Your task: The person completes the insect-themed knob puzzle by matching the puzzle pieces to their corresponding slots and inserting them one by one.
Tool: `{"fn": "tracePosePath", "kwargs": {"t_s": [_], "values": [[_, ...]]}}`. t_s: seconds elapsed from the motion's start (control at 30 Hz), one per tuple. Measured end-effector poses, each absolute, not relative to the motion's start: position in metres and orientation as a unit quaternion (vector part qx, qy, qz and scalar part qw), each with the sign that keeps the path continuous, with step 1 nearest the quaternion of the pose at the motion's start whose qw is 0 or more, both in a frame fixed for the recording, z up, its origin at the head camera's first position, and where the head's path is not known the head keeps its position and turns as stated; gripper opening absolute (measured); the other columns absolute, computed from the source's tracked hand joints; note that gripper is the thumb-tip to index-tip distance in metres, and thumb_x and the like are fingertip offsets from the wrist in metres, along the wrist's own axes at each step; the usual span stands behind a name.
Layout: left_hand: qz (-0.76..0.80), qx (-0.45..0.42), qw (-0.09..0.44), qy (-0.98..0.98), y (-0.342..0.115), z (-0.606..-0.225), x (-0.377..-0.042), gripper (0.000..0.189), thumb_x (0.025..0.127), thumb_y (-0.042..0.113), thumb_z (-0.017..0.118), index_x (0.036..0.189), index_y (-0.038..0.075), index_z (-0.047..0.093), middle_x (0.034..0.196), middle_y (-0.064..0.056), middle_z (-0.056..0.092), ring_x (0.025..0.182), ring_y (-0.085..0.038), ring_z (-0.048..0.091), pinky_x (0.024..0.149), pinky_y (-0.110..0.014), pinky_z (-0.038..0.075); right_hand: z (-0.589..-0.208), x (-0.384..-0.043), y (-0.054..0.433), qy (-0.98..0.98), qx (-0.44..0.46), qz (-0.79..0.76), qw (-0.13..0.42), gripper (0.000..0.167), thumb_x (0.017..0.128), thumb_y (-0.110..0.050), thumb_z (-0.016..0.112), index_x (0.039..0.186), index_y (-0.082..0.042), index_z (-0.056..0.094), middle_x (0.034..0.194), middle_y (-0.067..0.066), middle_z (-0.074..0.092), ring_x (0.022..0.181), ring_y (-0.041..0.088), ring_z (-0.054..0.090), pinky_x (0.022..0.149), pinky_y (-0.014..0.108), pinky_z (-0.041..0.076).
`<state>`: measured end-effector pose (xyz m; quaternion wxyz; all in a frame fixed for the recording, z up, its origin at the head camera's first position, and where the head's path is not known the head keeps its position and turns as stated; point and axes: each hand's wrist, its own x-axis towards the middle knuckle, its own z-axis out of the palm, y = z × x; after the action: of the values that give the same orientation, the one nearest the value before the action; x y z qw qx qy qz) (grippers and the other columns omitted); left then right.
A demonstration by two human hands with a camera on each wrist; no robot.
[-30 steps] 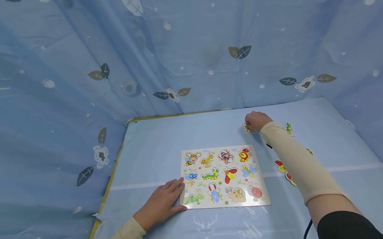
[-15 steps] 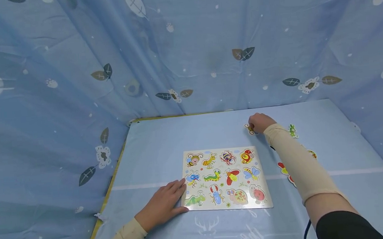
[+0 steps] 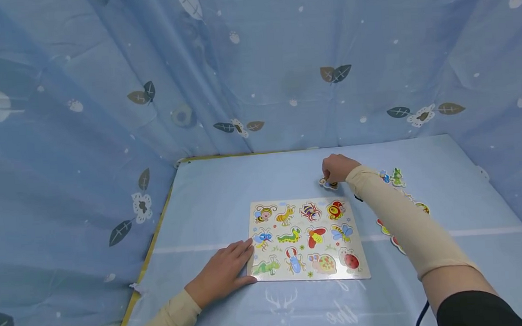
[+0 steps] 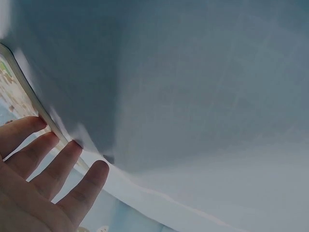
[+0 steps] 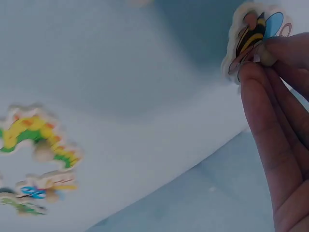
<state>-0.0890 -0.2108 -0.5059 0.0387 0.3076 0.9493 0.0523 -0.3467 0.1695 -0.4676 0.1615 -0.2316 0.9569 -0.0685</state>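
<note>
My right hand (image 3: 341,167) pinches a bee puzzle piece (image 5: 251,41) by its small knob, seen close up in the right wrist view. In the head view that bee piece sits just beyond the top right of the puzzle board (image 3: 305,275). The light board carries rows of printed insects and snails. My left hand (image 3: 223,269) lies at the board's left edge with fingers extended, its fingertips touching the rim. The left wrist view shows these fingers (image 4: 84,191) spread along the edge.
Loose pieces lie right of the board, several partly behind the right forearm: a green piece (image 3: 397,177), a blue insect piece (image 3: 384,176) and others. A yellow-green caterpillar piece (image 5: 41,133) shows in the right wrist view. Blue curtains (image 3: 254,72) hang behind the table.
My right hand has moved left with the bee piece, closer to the board, and the piece has turned. A blue piece has come into view beside the green one. The left hand stays put.
</note>
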Motion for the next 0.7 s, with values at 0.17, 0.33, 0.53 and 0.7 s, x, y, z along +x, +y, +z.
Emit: {"fn": "tracePosePath", "kwargs": {"t_s": [0.17, 0.33, 0.53, 0.7], "values": [[0.046, 0.305, 0.043, 0.950, -0.210, -0.507, -0.090, 0.078, 0.094, 0.055, 0.070, 0.151, 0.006, 0.053, 0.160, -0.009, 0.048, 0.142, -0.032, 0.052, 0.107, -0.051, 0.052, -0.467, -0.338, 0.132, 0.946, -0.269, -0.077, 0.161, 0.002, 0.088, -0.012, 0.081, 0.088, -0.011, 0.080, 0.084, 0.002, 0.075, 0.073, 0.014, 0.068, 0.071, 0.033, 0.060], [0.046, 0.304, 0.051, 0.950, -0.210, -0.507, -0.091, 0.078, 0.095, 0.055, 0.069, 0.152, 0.006, 0.052, 0.162, -0.009, 0.047, 0.143, -0.032, 0.051, 0.108, -0.051, 0.051, -0.461, -0.325, 0.092, 0.931, -0.314, -0.082, 0.169, 0.009, 0.090, -0.016, 0.079, 0.082, -0.014, 0.080, 0.079, -0.001, 0.075, 0.070, 0.013, 0.067, 0.069, 0.030, 0.058], [0.045, 0.310, 0.053, 0.948, -0.211, -0.506, -0.092, 0.078, 0.096, 0.056, 0.067, 0.153, 0.007, 0.051, 0.163, -0.008, 0.045, 0.144, -0.031, 0.050, 0.109, -0.050, 0.051, -0.461, -0.306, 0.047, 0.914, -0.357, -0.091, 0.170, 0.015, 0.092, -0.016, 0.078, 0.077, -0.017, 0.078, 0.074, -0.004, 0.072, 0.065, 0.010, 0.064, 0.064, 0.025, 0.054], [0.047, 0.312, 0.050, 0.948, -0.212, -0.506, -0.090, 0.078, 0.096, 0.057, 0.067, 0.153, 0.007, 0.051, 0.162, -0.009, 0.046, 0.144, -0.031, 0.050, 0.109, -0.050, 0.051, -0.467, -0.291, 0.015, 0.899, -0.394, -0.095, 0.166, 0.020, 0.095, -0.018, 0.076, 0.075, -0.014, 0.077, 0.067, -0.005, 0.068, 0.058, 0.007, 0.053, 0.060, 0.024, 0.046]]}}
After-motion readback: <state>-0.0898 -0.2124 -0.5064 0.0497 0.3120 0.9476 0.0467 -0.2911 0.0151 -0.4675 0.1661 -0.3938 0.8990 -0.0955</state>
